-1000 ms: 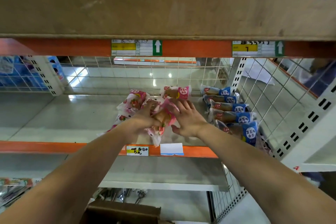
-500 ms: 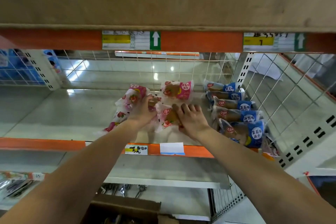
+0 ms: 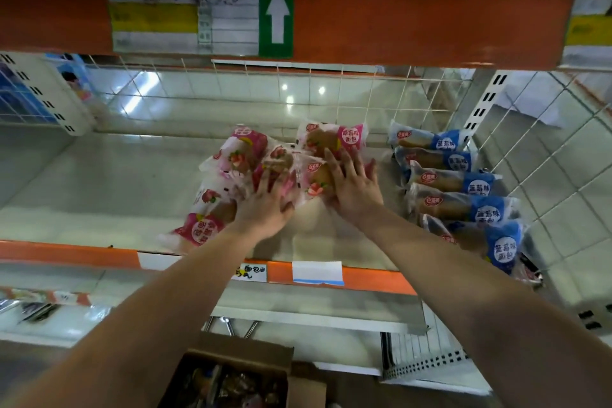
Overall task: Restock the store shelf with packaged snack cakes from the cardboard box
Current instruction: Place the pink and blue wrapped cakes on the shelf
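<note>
Several pink strawberry snack cake packs (image 3: pixel 245 156) lie in a loose pile on the white shelf (image 3: pixel 99 189). My left hand (image 3: pixel 265 205) rests flat on the middle of the pile, fingers spread. My right hand (image 3: pixel 352 185) presses with straight fingers on a pink pack (image 3: pixel 314 179) at the pile's right side, just in front of another pink pack (image 3: pixel 331 137) at the back. The open cardboard box (image 3: pixel 231 378) with more packs sits below the shelves.
A row of blue snack cake packs (image 3: pixel 463 205) lines the shelf's right side beside a white wire grid wall (image 3: pixel 546 156). An orange rail (image 3: pixel 66 255) with price tags edges the shelf front. The upper shelf's orange beam (image 3: pixel 414 26) hangs close overhead.
Both hands have slid deeper onto the shelf, pushing the pink packs back. The right hand's fingers have flattened over a pack. The camera has moved closer.
</note>
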A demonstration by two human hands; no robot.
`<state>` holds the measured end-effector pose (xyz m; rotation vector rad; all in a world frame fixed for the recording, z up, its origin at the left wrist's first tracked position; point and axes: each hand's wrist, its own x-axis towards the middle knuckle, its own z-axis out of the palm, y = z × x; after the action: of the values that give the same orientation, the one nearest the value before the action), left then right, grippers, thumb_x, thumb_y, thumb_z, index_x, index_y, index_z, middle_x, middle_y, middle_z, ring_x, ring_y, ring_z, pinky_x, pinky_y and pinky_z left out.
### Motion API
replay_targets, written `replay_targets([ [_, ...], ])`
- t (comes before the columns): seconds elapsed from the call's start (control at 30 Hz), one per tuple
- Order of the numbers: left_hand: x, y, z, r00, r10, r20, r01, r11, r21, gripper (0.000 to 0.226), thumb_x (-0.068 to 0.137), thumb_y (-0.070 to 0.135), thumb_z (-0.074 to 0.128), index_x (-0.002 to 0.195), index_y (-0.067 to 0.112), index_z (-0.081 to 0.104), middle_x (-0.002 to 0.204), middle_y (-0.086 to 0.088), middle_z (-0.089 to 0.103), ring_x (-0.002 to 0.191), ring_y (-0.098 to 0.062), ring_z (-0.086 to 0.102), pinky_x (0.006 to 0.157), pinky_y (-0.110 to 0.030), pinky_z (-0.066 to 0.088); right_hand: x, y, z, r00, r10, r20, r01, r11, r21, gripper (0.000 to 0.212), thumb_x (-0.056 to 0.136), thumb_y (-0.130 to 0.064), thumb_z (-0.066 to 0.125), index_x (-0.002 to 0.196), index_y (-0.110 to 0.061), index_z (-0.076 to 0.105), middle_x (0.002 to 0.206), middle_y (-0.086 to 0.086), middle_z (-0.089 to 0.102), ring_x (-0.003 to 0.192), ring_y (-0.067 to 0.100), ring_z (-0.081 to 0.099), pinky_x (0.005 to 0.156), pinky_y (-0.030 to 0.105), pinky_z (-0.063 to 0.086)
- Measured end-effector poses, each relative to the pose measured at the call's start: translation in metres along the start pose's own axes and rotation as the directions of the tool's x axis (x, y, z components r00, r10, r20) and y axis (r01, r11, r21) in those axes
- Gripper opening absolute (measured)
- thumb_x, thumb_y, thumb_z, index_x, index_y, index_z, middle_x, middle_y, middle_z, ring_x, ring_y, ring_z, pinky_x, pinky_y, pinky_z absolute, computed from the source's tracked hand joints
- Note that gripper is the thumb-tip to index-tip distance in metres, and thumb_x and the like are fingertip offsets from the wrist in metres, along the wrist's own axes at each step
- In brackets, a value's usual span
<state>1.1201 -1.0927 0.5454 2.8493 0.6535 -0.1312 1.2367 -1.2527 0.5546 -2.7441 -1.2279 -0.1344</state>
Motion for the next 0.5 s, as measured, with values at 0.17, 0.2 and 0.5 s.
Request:
replay_targets([
  [0.17,0.003,0.001,0.005,1.000,0.005,-0.014,-0.005,1.000,0.005,0.074,0.094,0.055,0.035,0.149,0.034,-0.010,0.158,-0.004,-0.014,0.141,-0.045,-0.015,0.110,-0.064,-0.001,0.015,0.001,0.003,0.996,0.076,0.037,-0.077,0.997,0.029,0.080,0.095,-0.050,0.041,0.153,-0.023,-0.008,0.160,0.011,-0.010,0.145,0.036,-0.012,0.112,0.062,-0.002],
  [0.2,0.002,0.001,0.006,1.000,0.001,-0.027,-0.001,1.000,0.023,0.074,0.093,0.055,0.036,0.149,0.034,-0.009,0.158,-0.004,-0.014,0.141,-0.045,-0.014,0.110,-0.064,-0.001,0.018,0.000,0.004,0.993,0.108,0.050,-0.110,0.993,0.040,0.081,0.095,-0.050,0.043,0.153,-0.022,-0.007,0.160,0.012,-0.011,0.145,0.038,-0.010,0.111,0.063,-0.001],
  [0.5,0.001,0.003,0.005,1.000,0.006,-0.028,-0.004,0.998,0.066,0.074,0.094,0.053,0.035,0.150,0.031,-0.009,0.159,-0.006,-0.012,0.142,-0.045,-0.011,0.111,-0.066,0.002,0.035,-0.003,0.005,0.972,0.216,0.091,-0.223,0.972,0.075,0.090,0.091,-0.048,0.049,0.152,-0.021,-0.012,0.158,0.009,-0.021,0.144,0.040,-0.015,0.111,0.064,-0.004],
])
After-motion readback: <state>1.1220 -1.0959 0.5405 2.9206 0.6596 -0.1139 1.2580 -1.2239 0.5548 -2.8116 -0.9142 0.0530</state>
